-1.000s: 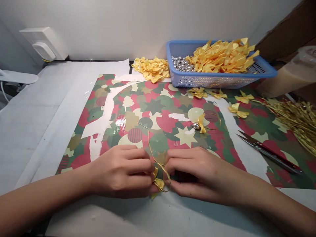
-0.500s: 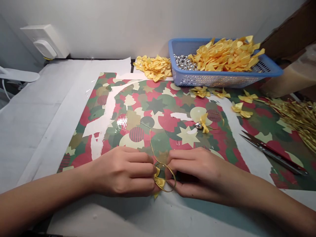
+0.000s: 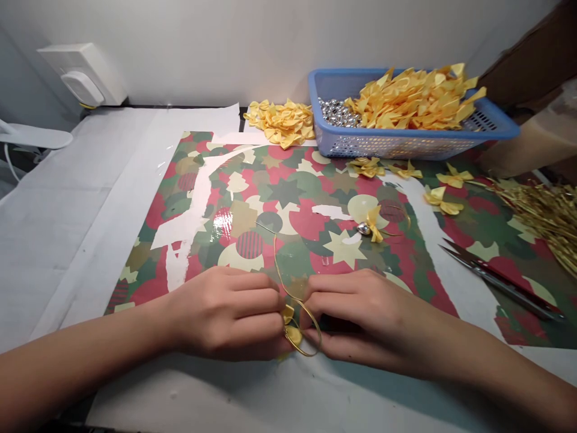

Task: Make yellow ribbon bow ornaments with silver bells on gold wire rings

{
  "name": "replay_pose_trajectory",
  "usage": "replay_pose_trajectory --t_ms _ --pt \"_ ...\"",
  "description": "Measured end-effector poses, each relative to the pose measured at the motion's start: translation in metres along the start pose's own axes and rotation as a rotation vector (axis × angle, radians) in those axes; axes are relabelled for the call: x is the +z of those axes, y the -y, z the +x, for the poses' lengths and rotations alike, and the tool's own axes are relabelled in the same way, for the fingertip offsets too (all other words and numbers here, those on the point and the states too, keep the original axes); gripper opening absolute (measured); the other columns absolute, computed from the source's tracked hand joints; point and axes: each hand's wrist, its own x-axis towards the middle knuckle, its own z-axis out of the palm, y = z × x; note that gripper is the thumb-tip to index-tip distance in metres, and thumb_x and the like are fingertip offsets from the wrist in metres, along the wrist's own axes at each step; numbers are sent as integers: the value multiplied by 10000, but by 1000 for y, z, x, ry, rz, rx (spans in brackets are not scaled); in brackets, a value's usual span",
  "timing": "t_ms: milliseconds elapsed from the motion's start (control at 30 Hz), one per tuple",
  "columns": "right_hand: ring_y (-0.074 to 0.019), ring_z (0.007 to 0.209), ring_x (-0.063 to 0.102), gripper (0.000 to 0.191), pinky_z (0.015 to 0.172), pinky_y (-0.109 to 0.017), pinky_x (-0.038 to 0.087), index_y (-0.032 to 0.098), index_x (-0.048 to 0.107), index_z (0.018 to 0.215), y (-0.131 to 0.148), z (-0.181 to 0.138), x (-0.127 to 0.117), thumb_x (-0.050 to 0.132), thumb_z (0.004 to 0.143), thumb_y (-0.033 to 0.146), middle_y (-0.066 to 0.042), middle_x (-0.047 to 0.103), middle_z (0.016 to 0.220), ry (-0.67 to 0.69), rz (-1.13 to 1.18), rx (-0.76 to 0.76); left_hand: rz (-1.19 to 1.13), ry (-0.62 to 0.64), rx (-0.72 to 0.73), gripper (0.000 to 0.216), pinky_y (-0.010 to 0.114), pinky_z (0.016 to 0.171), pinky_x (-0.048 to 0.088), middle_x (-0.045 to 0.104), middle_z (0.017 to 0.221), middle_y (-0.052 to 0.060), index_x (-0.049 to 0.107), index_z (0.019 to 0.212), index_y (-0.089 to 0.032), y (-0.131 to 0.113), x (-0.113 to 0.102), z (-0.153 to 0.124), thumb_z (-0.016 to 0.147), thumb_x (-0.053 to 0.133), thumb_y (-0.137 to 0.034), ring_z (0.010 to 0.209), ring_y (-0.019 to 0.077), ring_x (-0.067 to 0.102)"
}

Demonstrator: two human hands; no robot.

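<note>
My left hand (image 3: pixel 229 316) is closed around a yellow ribbon bow (image 3: pixel 294 334), most of which its fingers hide. Gold cord (image 3: pixel 282 273) runs from the bow in a round loop, with its tail lying forward on the patterned sheet. At the far end of that tail is a thin needle (image 3: pixel 265 227). Facing the left hand, my right hand (image 3: pixel 356 316) has thumb and fingers pinched on the loop's right side. Just beyond it lies a finished-looking piece: another yellow bow (image 3: pixel 373 225) with a silver bell (image 3: pixel 363 228) and a cord loop.
At the back, a blue basket (image 3: pixel 392 141) holds silver bells and yellow bows, with a bow pile (image 3: pixel 283 123) beside it. Loose bows (image 3: pixel 444 201) lie before the basket. Thread snips (image 3: pixel 500 279) and a gold cord bundle (image 3: pixel 545 210) are at right. A white switch box (image 3: pixel 85 75) is on the wall.
The cord loop has shifted and tilted slightly between my fingers, and the bow has turned a little, partly sinking under my left fingers. Both hands stay nearly in place.
</note>
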Motion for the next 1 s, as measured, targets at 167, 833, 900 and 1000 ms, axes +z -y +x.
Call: replay_pose_trajectory --t_ms 167,833,900,1000 --pt "-89 606 468 148 538 -193 384 169 571 769 0 0 -1 494 892 141 1 556 736 -5 24 -1 -203 14 -135 109 297 552 483 640 718 47 566 858 -162 -1 -7 5 752 578 -184 630 165 571" --pt "-90 634 531 109 566 -196 409 174 596 826 2 0 0 512 881 135 -3 589 764 -37 86 34 -91 123 -106 27 290 624 423 704 807 25 650 816 -213 5 -15 3 808 659 -189 700 152 557" --pt "-89 640 534 106 572 -196 411 177 602 843 1 0 1 514 883 135 -4 596 774 -40 83 32 -103 112 -104 39 291 621 432 713 792 22 650 809 -209 5 -13 2 795 674 -181 689 154 564" --pt "-90 647 537 109 579 -197 410 177 602 851 0 -1 2 509 887 134 -8 600 781 -36 76 26 -138 75 -98 47 291 607 449 720 766 21 639 795 -199 7 -12 1 793 672 -167 660 156 574"
